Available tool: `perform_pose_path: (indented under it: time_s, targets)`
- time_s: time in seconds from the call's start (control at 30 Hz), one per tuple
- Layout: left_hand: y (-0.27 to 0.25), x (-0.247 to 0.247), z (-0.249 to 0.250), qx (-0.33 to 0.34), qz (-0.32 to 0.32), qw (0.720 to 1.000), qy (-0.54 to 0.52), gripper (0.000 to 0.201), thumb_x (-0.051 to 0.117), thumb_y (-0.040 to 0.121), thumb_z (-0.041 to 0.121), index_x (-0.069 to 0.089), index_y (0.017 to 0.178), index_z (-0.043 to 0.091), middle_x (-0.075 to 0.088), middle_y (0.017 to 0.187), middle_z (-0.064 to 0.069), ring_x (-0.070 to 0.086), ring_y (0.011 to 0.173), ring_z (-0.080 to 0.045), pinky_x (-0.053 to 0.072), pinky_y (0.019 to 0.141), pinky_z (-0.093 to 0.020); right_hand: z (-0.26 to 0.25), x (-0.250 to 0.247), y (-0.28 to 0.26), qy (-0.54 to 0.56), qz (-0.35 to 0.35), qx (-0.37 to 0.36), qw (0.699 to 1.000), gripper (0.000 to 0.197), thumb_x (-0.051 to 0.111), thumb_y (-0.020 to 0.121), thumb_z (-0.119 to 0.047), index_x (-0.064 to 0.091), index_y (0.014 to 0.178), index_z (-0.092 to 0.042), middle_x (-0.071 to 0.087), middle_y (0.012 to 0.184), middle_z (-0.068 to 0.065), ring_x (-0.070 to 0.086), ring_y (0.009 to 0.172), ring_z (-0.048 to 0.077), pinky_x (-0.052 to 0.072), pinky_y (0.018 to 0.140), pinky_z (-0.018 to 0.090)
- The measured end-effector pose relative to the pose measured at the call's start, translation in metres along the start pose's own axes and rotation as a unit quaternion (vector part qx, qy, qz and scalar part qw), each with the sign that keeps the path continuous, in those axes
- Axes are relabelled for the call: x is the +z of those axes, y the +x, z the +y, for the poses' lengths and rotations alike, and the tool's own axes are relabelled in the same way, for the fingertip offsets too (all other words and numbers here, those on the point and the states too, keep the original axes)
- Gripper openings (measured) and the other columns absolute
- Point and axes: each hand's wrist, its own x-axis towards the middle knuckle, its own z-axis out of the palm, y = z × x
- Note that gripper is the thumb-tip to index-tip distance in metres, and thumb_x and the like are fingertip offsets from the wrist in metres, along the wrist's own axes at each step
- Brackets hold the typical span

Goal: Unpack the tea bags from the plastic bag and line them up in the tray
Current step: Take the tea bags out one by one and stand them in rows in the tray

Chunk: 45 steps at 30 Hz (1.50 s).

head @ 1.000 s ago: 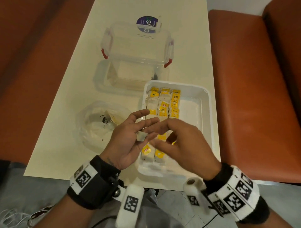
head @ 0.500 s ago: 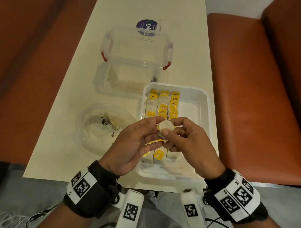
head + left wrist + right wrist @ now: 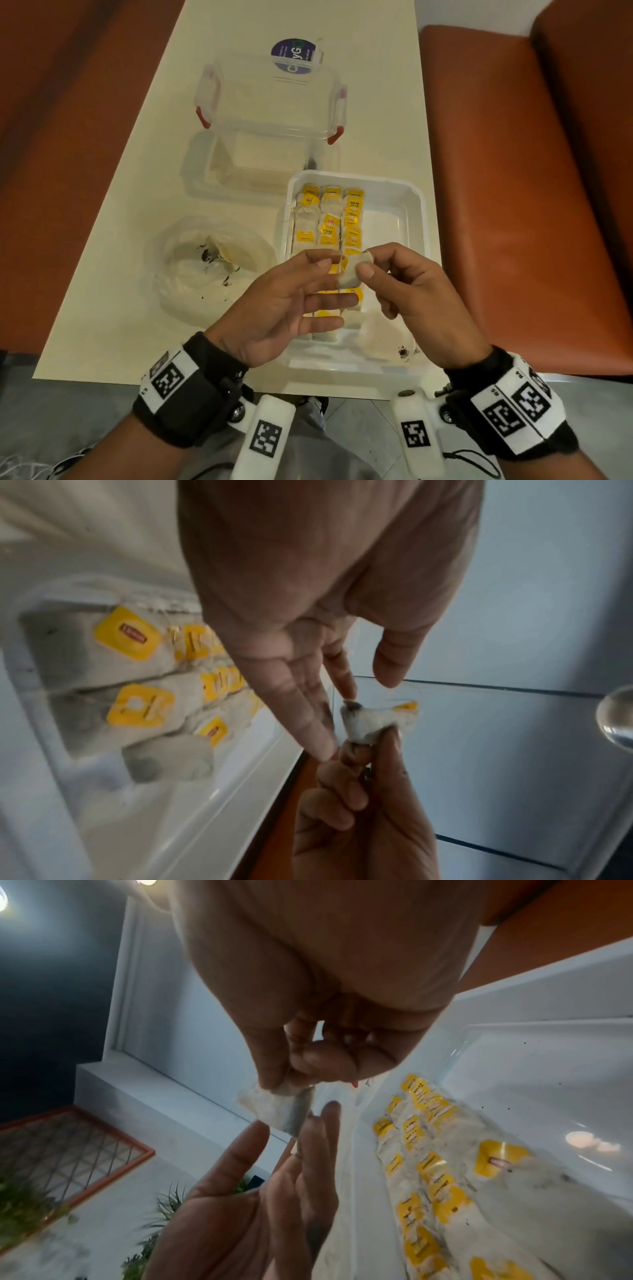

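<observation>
Held tea bag (image 3: 350,274): thin fibrous paper, matt, crumpled; rows of tea bags (image 3: 328,222) same paper with glossy yellow card tags. Tray (image 3: 416,219) glossy smooth white plastic, plastic bag (image 3: 191,246) thin clear crinkled film, container (image 3: 270,102) clear hard plastic with red clips. Table (image 3: 137,171) smooth cream satin top; benches (image 3: 513,205) smooth orange-brown leather-like upholstery.

The word "RELAX" stands on the yellow tags (image 3: 354,204) of the tea bags in the tray (image 3: 416,219), centre of the head view. The round purple sticker (image 3: 294,56) at upper centre shows "yG"; the rest is unreadable.
</observation>
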Motion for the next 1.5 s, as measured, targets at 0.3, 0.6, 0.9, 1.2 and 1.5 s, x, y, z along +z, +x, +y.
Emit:
perform_pose_path:
  time_s: [0.3, 0.6, 0.9, 1.2, 1.5]
  targets:
    - [0.004, 0.016, -0.003, 0.001, 0.004, 1.0, -0.017, 0.038, 0.073, 0.073, 0.012, 0.07, 0.111, 0.016, 0.07, 0.091, -0.006, 0.068, 0.072, -0.015, 0.056, 0.055, -0.025, -0.002, -0.012, -0.002, 0.066, -0.037, 0.071, 0.995, 0.023, 0.062, 0.089, -0.029, 0.072, 0.107, -0.02, 0.062, 0.077, -0.007, 0.047, 0.056, 0.013, 0.04, 0.051, 0.022]
    - [0.009, 0.014, -0.019, 0.083, 0.112, 0.977, 0.16, 0.018, 0.075, 0.084, 0.004, 0.061, 0.091, 0.013, 0.064, 0.093, -0.003, 0.07, 0.076, -0.012, 0.058, 0.064, -0.03, 0.004, -0.01, -0.002, -0.026, -0.001, 0.123, 0.992, 0.014, 0.073, 0.087, -0.01, 0.074, 0.101, -0.014, 0.074, 0.081, 0.001, 0.066, 0.069, 0.011, 0.052, 0.06, 0.024]
    - [-0.028, -0.021, 0.002, 0.114, 0.152, 0.959, 0.212, 0.012, 0.073, 0.083, 0.022, 0.065, 0.092, 0.022, 0.068, 0.084, 0.002, 0.068, 0.072, -0.015, 0.054, 0.058, -0.03, 0.028, -0.021, 0.006, -0.459, -0.133, 0.057, 0.877, 0.011, 0.072, 0.089, -0.032, 0.072, 0.1, -0.035, 0.068, 0.087, -0.019, 0.064, 0.08, 0.004, 0.055, 0.078, 0.033]
    - [-0.053, -0.051, 0.011, 0.131, 0.216, 0.944, 0.212, 0.013, 0.071, 0.08, 0.029, 0.065, 0.087, 0.021, 0.068, 0.083, 0.001, 0.062, 0.069, -0.013, 0.047, 0.057, -0.028, 0.04, -0.002, 0.025, -0.614, -0.172, 0.085, 0.765, 0.014, 0.059, 0.094, -0.041, 0.065, 0.106, -0.041, 0.07, 0.1, -0.011, 0.065, 0.09, 0.019, 0.046, 0.068, 0.03]
    - [-0.037, -0.029, 0.004, 0.133, 0.088, 0.7, 0.696, 0.016, 0.062, 0.089, 0.049, 0.055, 0.102, 0.044, 0.062, 0.093, 0.02, 0.058, 0.071, -0.002, 0.044, 0.065, -0.027, -0.02, -0.04, 0.002, -0.491, -0.117, 0.061, 0.861, 0.007, 0.065, 0.089, -0.042, 0.068, 0.094, -0.043, 0.068, 0.079, -0.025, 0.063, 0.075, -0.002, 0.054, 0.07, 0.03]
